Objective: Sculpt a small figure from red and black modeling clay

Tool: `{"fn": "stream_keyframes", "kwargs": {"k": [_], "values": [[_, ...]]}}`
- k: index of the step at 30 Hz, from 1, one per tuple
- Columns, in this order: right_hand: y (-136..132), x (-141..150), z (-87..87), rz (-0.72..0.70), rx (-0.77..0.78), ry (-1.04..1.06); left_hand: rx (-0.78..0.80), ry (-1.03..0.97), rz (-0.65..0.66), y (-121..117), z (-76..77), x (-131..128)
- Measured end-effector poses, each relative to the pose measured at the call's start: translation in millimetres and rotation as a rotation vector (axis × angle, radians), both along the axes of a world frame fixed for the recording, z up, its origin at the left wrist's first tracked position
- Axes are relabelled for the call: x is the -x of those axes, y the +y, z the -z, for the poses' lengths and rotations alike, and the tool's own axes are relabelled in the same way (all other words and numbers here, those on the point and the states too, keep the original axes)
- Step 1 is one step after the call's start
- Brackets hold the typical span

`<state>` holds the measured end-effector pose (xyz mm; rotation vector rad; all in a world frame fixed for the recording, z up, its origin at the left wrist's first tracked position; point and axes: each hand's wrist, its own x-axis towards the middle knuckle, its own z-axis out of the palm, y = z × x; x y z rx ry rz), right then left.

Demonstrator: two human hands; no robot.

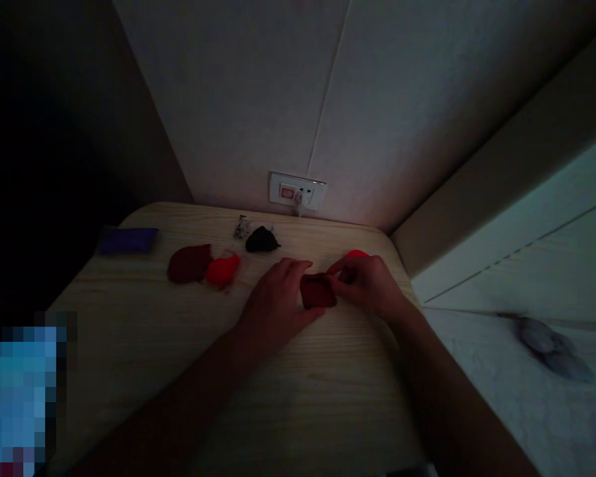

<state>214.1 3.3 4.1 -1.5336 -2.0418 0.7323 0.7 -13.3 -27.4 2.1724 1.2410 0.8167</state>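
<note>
1. Bench (288, 391): the far edge lies along the wall (238, 86) and curves at both corners; the right edge passes under the right forearm. Wood grain shows between the forearms and left of the left hand.
2. Dark red piece (318, 291): on or just above the bench, between the hands, right of centre; squarish with rounded corners, broad face up, its sides too alike to tell a long axis.
3. Left hand (281, 301): grip narrow about the piece, fingers at its far left side, thumb along its near side.
4. Right hand (370, 285): grip narrow, fingertips pinching the piece's far right corner.
5. Red lump (357, 254): just behind the right hand, partly hidden by it, bounding room there.
6. Black lump (261, 240): beyond the left hand, beside dark smudges (242, 227).
7. Maroon slab (189, 264): farther left, touching a bright red lump (222, 270).
8. Purple packet (129, 240): near the left edge, lengthwise left to right.
9. Socket (297, 190): on the wall, just above the far edge.
</note>
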Motion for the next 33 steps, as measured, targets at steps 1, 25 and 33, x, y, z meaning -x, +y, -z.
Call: {"fn": "stream_keyframes", "kwargs": {"k": [1, 25, 33], "values": [[0.3, 0.0, 0.8, 0.002, -0.002, -0.003, 0.002, 0.004, 0.003, 0.2, -0.1, 0.0], [1.0, -3.4, 3.1, -0.05, 0.004, -0.062, -0.002, 0.023, 0.004, 0.4, -0.6, -0.6], [3.1, -6.0, 7.7, -0.059, 0.012, -0.058, -0.004, 0.032, 0.003, 0.5, -0.8, -1.1]]}}
